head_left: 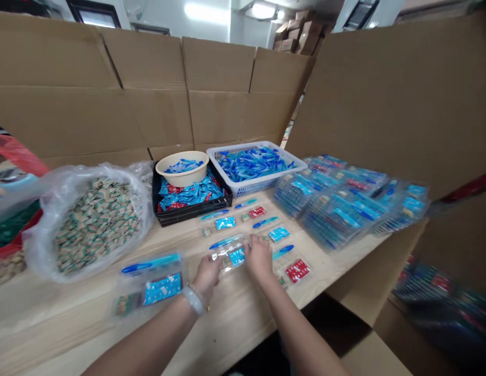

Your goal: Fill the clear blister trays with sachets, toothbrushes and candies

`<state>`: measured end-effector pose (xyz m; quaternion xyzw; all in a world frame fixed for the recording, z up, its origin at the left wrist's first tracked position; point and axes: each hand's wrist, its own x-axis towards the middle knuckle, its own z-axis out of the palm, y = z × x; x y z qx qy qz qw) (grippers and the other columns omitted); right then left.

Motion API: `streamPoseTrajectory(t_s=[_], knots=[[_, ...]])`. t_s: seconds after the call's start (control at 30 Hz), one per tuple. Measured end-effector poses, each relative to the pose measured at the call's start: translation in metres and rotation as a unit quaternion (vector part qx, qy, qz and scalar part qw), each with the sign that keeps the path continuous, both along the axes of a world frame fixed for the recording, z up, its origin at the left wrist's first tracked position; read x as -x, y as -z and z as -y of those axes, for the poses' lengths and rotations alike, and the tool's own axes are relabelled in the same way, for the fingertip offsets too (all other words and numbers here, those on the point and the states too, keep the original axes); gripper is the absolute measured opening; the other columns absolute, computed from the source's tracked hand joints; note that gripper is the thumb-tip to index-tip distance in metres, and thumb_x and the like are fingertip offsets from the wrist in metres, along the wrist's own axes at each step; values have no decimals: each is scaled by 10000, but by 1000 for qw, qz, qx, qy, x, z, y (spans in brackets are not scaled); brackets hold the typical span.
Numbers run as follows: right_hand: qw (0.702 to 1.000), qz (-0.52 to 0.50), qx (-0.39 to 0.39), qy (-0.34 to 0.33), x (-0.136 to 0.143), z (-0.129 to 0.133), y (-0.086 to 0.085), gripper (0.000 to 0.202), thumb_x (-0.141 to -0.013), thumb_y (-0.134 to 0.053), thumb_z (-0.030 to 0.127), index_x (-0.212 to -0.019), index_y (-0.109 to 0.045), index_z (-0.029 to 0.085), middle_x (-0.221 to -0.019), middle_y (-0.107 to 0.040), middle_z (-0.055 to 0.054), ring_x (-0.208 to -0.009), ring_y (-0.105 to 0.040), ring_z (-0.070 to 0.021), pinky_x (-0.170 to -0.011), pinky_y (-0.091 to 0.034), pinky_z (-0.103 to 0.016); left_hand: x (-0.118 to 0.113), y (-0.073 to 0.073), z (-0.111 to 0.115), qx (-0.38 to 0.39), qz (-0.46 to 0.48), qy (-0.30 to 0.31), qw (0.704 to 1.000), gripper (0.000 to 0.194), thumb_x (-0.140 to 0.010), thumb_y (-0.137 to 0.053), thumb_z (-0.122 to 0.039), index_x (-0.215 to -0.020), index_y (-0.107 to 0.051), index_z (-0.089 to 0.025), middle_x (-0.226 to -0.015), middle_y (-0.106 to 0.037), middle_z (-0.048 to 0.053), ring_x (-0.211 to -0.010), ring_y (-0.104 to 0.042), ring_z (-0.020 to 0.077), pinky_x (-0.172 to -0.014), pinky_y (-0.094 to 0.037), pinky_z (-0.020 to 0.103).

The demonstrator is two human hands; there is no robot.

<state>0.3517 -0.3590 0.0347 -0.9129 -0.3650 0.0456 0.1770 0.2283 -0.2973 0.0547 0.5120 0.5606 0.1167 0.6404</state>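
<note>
Pinched by its ends between left hand and right hand, fingers curled nearly closed on it: a clear pack at mid-table, perhaps held so for steadiness. Raised or resting, cannot tell; right palm hidden. To right and far, more packs in rows, apparently spread for easy reach; at near left, another, blurred. Farther, a bowl set in a black tray, likely to save room, covering some sachets; right of that, a basket of pens. Left, a bag of packets, print unreadable. Far right, stacks; left edge, a red tub, cut off.
</note>
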Motion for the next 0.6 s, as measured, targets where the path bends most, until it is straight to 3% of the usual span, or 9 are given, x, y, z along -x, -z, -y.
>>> streamPoseTrajectory(t_s=[0.13,0.23,0.33,0.43,0.6], knots=[[998,-48,-40,12,-29,42,-10,466,-817,-325,404,-1166,-463,127,-1028,-511,-140,-899,-518,-225,-775,-378,-307,-2,-4,31,29,66,36,997,474,-633,-585,-411,-1000,-430,-152,-705,-509,4,-599,-478,124,-493,-362,224],[996,-48,-20,77,-68,86,-6,523,-799,-301,493,-1097,-524,125,-942,-515,-128,-802,-544,-208,-730,-400,-301,-35,0,62,78,87,79,990,546,-632,-610,-338,-1063,-365,-111,-705,-495,9,-558,-465,109,-481,-385,230],[994,-34,14,107,-106,115,9,514,-794,-312,494,-1003,-576,105,-884,-530,-135,-801,-540,-215,-726,-395,-304,-72,14,87,91,78,85,989,633,-628,-621,-247,-1140,-282,-96,-720,-504,15,-492,-443,92,-464,-392,244],[995,-51,27,80,-128,121,26,432,-799,-331,454,-869,-610,131,-823,-563,-115,-814,-535,-208,-726,-386,-289,-91,32,97,74,53,81,993,674,-576,-662,-223,-1135,-297,-125,-745,-537,31,-499,-481,114,-453,-388,256],[994,-91,14,52,-134,112,36,389,-794,-328,442,-774,-585,151,-795,-594,-100,-774,-546,-193,-680,-383,-274,-91,50,87,32,69,97,992,593,-512,-710,-196,-1023,-413,-151,-781,-577,54,-657,-560,183,-540,-405,270]])
